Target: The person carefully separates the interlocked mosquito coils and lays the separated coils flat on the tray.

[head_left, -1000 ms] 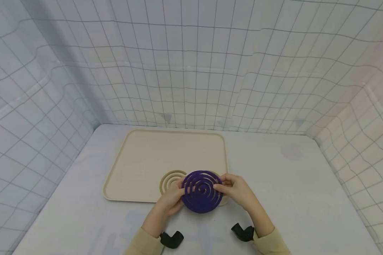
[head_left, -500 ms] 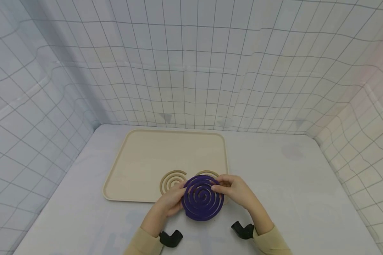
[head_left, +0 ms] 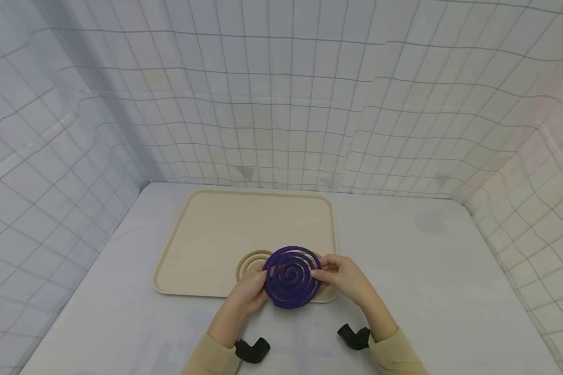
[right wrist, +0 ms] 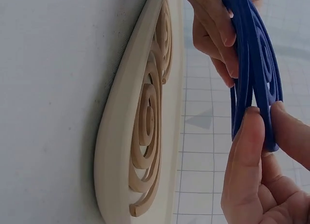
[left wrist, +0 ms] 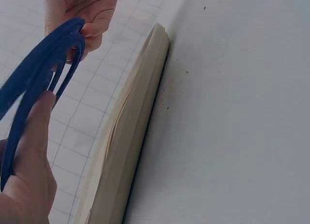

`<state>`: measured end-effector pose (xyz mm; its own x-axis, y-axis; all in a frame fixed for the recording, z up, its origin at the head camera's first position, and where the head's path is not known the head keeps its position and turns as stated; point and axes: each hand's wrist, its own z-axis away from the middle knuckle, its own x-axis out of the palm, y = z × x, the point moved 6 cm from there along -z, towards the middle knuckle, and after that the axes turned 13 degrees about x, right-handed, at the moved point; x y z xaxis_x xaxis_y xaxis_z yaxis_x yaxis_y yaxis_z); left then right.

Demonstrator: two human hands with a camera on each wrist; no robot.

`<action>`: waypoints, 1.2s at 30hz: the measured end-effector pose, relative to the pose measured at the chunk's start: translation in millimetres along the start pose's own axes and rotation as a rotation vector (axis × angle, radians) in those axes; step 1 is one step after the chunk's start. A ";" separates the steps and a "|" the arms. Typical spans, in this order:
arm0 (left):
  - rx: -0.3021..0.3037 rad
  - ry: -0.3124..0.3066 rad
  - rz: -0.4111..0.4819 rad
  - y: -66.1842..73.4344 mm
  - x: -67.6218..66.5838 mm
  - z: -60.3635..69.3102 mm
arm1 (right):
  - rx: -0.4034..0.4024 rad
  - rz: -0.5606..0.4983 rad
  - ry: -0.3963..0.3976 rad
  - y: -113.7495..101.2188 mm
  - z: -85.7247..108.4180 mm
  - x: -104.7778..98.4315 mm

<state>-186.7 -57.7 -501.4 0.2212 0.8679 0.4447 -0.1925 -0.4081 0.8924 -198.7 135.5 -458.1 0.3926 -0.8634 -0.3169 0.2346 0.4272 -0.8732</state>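
A purple double mosquito coil [head_left: 292,281] hangs between both hands above the tray's near edge in the head view. My left hand [head_left: 247,292] grips its left side, some fingers behind it. At the right side, my right hand [head_left: 344,277] pinches the rim between thumb and fingers. The right wrist view shows the blue-looking coil [right wrist: 259,64] nearly edge-on, its bands partly spread apart. Two tan coils lie in the cream tray [head_left: 248,219]: the left tan coil [head_left: 249,256] is partly covered, and the right one is mostly hidden behind the purple coil.
White cloth covers the table [head_left: 403,250] around the tray. Grid-patterned curtains [head_left: 286,104] stand behind and at both sides. A black wrist fitting [head_left: 253,350] sticks out by the left sleeve, with another black fitting [head_left: 354,337] by the right sleeve.
Both hands keep hold of the purple coil. Over the last half second it has tipped and shifted up and slightly left, covering more of the right tan coil.
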 end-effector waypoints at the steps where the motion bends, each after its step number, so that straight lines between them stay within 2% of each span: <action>1: -0.005 -0.005 -0.001 -0.5 0.5 0.4 | 0.002 0.003 0.000 0.2 0.1 0.1; 6: -0.050 -0.074 -0.006 -3.8 5.2 4.2 | -0.003 0.034 -0.017 2.6 1.3 -0.4; 10: -0.051 -0.137 -0.002 -4.2 8.5 5.7 | -0.005 0.067 -0.019 5.1 1.9 -3.2; 15: -0.049 -0.133 0.005 -3.9 6.5 6.2 | -0.011 0.047 -0.025 4.9 1.9 -6.8; 19: -0.030 -0.072 0.037 -0.5 3.0 3.6 | 0.005 -0.036 -0.036 6.4 -1.6 -8.4; 27: 0.000 0.071 0.035 6.8 -4.2 -1.0 | 0.024 -0.156 0.033 11.9 -11.0 -13.1; 36: 0.091 0.324 0.008 17.2 -18.3 0.8 | 0.125 -0.357 0.119 21.3 -19.2 -19.6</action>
<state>-193.3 -80.8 -494.0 -0.0981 0.9036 0.4171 -0.1041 -0.4261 0.8987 -218.4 156.3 -477.7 0.1631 -0.9854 -0.0489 0.4471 0.1180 -0.8867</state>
